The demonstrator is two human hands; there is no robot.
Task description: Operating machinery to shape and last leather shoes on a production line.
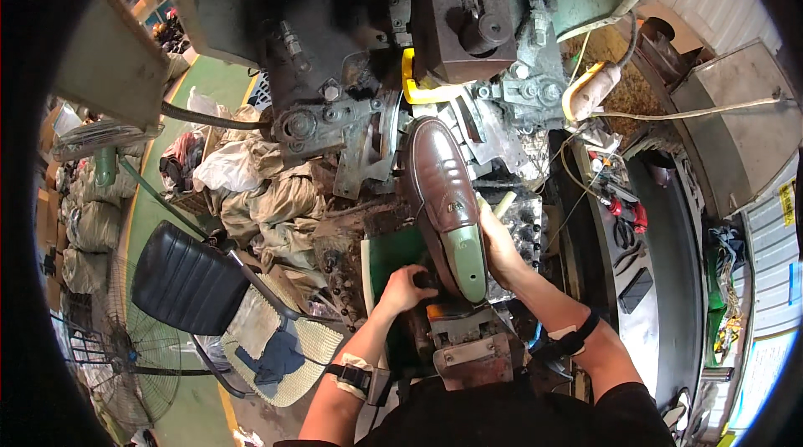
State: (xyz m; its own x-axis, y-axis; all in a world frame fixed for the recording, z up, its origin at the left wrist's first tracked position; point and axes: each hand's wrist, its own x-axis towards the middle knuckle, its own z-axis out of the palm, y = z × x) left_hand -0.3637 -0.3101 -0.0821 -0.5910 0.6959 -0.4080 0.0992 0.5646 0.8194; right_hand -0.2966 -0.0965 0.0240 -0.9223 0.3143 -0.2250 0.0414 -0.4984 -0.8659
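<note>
A brown leather loafer sits on a green shoe last in the middle, its toe pointing away from me under the machine's dark head. My right hand grips the shoe's right side near the heel; its fingertips are partly hidden. Left of the heel, my left hand is closed around a dark knob on the machine. Below the heel is a worn metal support. Metal plates flank the toe, and a yellow guard lies just beyond it.
A black chair with a cloth on its seat stands left, beside a wire fan. Tan sacks are piled behind it. A bench at right holds pliers and a dark box. A lamp hangs at upper right.
</note>
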